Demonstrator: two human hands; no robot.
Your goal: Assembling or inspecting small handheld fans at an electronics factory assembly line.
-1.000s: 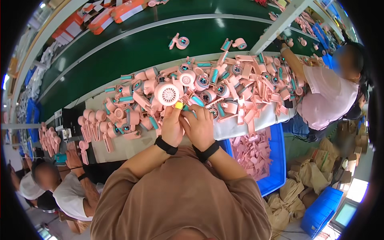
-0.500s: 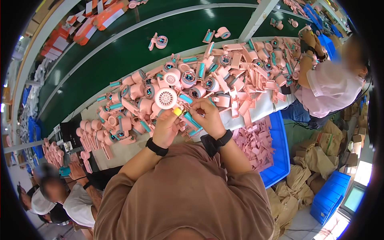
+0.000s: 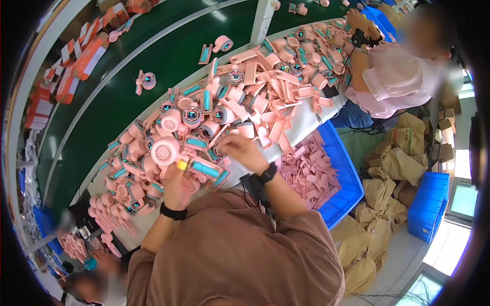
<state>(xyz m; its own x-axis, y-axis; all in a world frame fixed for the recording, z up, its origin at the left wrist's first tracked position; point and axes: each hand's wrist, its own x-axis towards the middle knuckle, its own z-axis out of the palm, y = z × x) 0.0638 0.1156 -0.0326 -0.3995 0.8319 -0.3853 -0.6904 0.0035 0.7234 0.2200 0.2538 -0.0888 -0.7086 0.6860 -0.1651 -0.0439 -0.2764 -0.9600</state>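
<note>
My left hand (image 3: 176,189), with a yellow wrap on one finger, is closed on a pink handheld fan at the near edge of the pile. Its open handle bares a teal battery (image 3: 205,170) pointing right. A round vented fan head (image 3: 165,150) lies just beyond that hand; whether it belongs to the held piece I cannot tell. My right hand (image 3: 244,152) is over the pile right of the battery, fingers bent together beside a pink part; what they pinch, if anything, is too small to make out. Several fan bodies with grey rings (image 3: 192,115) surround both hands.
Loose pink handle covers (image 3: 275,94) heap to the right. A blue bin (image 3: 343,178) of pink pieces stands by my right elbow. Beyond the pile runs a green conveyor (image 3: 107,109) with a few fans. A co-worker (image 3: 398,76) sits at the right; others are lower left.
The view has turned, so the bench appears shifted left. My right hand has drawn apart from my left, to the right, baring more of the held fan's battery. My left hand keeps its hold.
</note>
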